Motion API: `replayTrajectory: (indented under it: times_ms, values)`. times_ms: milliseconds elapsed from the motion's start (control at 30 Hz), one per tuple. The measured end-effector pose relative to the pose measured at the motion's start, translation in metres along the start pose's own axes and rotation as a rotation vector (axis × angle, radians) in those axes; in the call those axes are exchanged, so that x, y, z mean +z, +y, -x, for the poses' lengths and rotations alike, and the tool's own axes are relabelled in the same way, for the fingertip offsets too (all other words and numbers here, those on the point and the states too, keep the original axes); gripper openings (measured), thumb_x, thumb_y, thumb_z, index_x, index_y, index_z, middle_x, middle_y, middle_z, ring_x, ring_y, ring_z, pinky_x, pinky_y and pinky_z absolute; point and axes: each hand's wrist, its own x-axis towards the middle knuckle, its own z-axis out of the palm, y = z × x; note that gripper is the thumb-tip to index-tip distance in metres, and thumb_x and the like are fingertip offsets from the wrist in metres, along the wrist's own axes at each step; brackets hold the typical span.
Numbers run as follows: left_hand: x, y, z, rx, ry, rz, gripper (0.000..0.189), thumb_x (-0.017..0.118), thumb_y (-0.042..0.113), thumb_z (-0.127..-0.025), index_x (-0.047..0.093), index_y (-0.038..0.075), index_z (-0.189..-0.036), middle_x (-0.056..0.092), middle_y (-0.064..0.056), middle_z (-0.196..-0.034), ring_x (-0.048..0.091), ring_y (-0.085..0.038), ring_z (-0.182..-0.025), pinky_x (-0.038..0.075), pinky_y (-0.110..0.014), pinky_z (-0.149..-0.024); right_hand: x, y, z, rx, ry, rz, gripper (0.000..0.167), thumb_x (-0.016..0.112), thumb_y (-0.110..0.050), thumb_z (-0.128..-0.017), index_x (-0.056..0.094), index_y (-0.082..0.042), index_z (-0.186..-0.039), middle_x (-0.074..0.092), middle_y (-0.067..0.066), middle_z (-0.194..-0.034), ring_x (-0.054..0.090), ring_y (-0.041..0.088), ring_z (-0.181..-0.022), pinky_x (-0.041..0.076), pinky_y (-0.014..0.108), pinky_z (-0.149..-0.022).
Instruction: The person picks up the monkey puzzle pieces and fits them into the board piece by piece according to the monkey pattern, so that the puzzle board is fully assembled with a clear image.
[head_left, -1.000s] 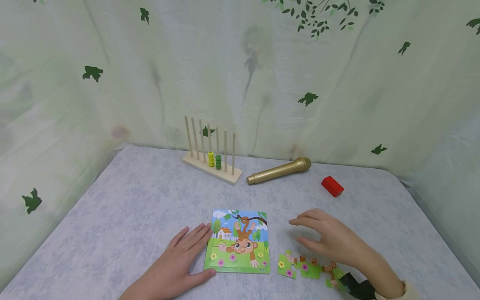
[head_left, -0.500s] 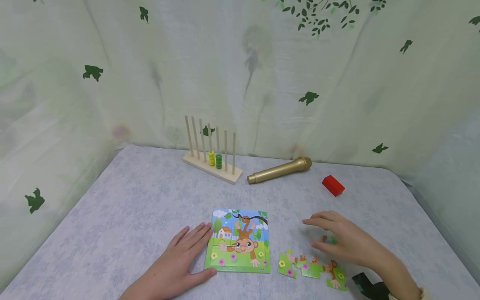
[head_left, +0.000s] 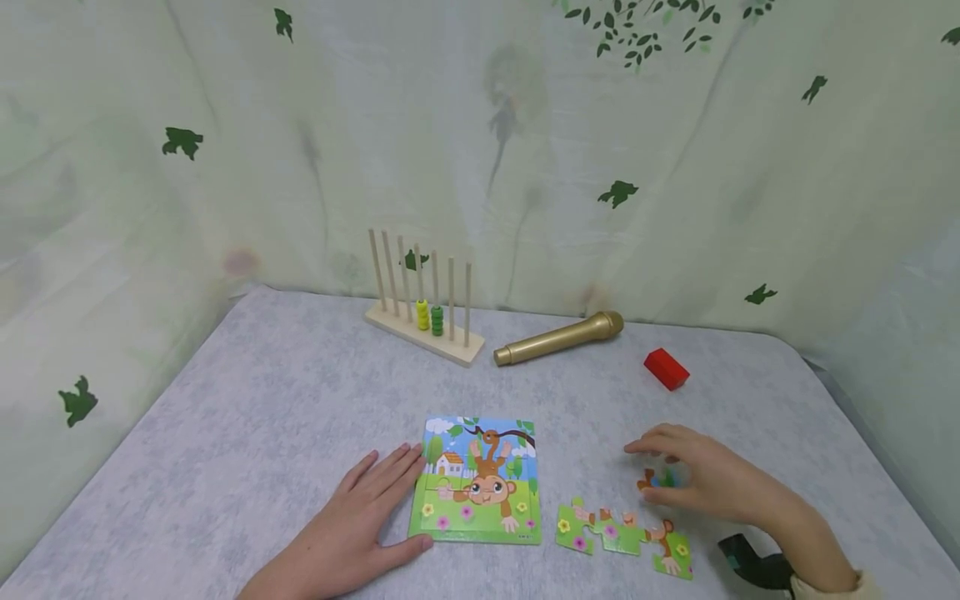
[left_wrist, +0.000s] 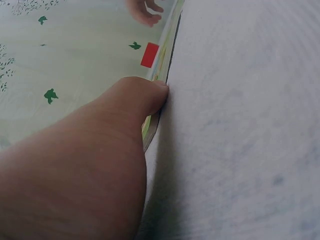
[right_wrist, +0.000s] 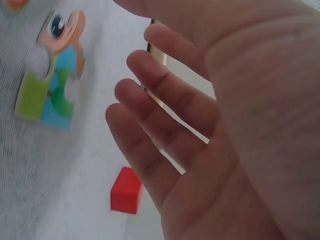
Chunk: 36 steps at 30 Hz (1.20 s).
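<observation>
My left hand [head_left: 360, 525] lies with its fingers straight along the left edge of a square monkey picture puzzle [head_left: 480, 479]. Its thumb touches the lower left corner. To the right, my right hand [head_left: 723, 479] hovers with loosely bent, spread fingers and holds nothing. A loose puzzle piece [head_left: 665, 477] with blue and green on it shows between its thumb and fingers. The right wrist view shows that piece [right_wrist: 60, 90] on the table, with a monkey's eye on it, apart from the fingers. Below the hand, three green pieces form a joined row [head_left: 621, 539].
Behind the puzzle stands a wooden peg rack [head_left: 423, 333] with yellow and green beads. A gold toy microphone [head_left: 558, 338] lies to its right, then a red block [head_left: 666, 369]. Beside the right wrist is a black strap-like object [head_left: 753, 565]. A leaf-patterned cloth [head_left: 480, 150] hangs behind the table.
My right hand has moved to the right, away from the puzzle, and the loose piece by its thumb has come into view. The left hand stays in place.
</observation>
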Motion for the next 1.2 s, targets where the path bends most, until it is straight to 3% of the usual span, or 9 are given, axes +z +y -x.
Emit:
replayTrajectory:
  times_ms: [167, 500, 733, 933, 1200]
  values:
    - [0.000, 0.000, 0.000, -0.019, -0.019, 0.015, 0.092, 0.053, 0.073, -0.095, 0.040, 0.010, -0.160, 0.036, -0.001, -0.167, 0.034, -0.024, -0.154, -0.009, -0.015, -0.120, -0.001, 0.011, 0.001, 0.017, -0.043, -0.068, 0.051, 0.082, -0.050, -0.084, 0.069, -0.023, -0.126, 0.064, -0.017, -0.109, 0.058, 0.003, -0.096, 0.058, 0.026, -0.084]
    - [-0.001, 0.001, 0.000, -0.013, -0.012, 0.004, 0.091, 0.053, 0.073, -0.095, 0.040, 0.009, -0.159, 0.036, -0.001, -0.167, 0.034, -0.024, -0.154, -0.009, -0.016, -0.121, -0.002, 0.025, 0.007, 0.053, -0.070, -0.182, 0.049, 0.086, -0.043, -0.084, 0.064, -0.020, -0.122, 0.063, -0.010, -0.114, 0.058, 0.004, -0.097, 0.057, 0.025, -0.083]
    - [0.000, 0.001, 0.000, -0.010, -0.009, 0.004, 0.091, 0.053, 0.072, -0.095, 0.040, 0.009, -0.159, 0.035, -0.001, -0.167, 0.034, -0.024, -0.154, -0.009, -0.015, -0.121, -0.004, 0.029, 0.012, 0.108, -0.105, -0.175, 0.055, 0.088, -0.039, -0.081, 0.065, -0.019, -0.127, 0.063, -0.007, -0.121, 0.058, 0.003, -0.102, 0.057, 0.023, -0.085]
    - [0.000, 0.000, 0.000, -0.001, -0.002, -0.005, 0.090, 0.053, 0.072, -0.096, 0.041, 0.009, -0.159, 0.037, -0.002, -0.166, 0.035, -0.025, -0.153, -0.009, -0.016, -0.121, -0.005, 0.031, 0.014, 0.143, -0.133, -0.160, 0.051, 0.089, -0.034, -0.081, 0.068, -0.021, -0.126, 0.062, -0.008, -0.113, 0.054, 0.002, -0.097, 0.055, 0.021, -0.081]
    - [0.000, 0.000, 0.000, -0.005, -0.003, -0.012, 0.090, 0.053, 0.072, -0.096, 0.041, 0.009, -0.159, 0.037, -0.002, -0.166, 0.035, -0.025, -0.153, -0.009, -0.016, -0.121, -0.003, 0.033, 0.014, 0.108, -0.105, -0.092, 0.044, 0.087, -0.036, -0.083, 0.072, -0.028, -0.123, 0.061, -0.015, -0.104, 0.052, 0.001, -0.089, 0.053, 0.022, -0.075]
